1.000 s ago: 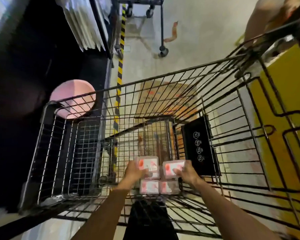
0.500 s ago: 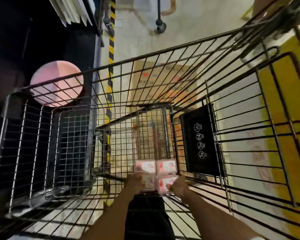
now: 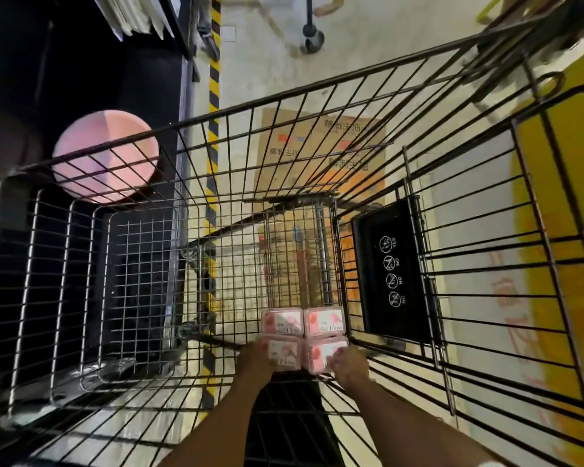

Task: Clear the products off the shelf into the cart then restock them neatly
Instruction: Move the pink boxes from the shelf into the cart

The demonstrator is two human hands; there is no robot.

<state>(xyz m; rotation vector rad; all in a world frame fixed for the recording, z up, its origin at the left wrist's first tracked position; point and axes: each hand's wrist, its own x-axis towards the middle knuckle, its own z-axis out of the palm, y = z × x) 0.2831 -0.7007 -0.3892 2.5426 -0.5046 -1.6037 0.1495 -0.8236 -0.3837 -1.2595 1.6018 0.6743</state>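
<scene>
Two pink boxes are gripped side by side, one by the left hand (image 3: 255,360) with fingers curled round its left edge, the other (image 3: 321,353) by the right hand (image 3: 349,365), fingertips (image 3: 338,352) pressed on its top. Two more pink boxes (image 3: 303,321) lie touching just beyond (labels partly readable), all low inside the wire cart (image 3: 284,106), beside a black sign (image 3: 393,271).

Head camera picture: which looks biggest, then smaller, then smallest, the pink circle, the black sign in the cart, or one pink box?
1. Black sign and pink circle: they look about alike, and the circle lies beyond the cart, so no ranking.
2. One pink box: clearly smallest.
</scene>
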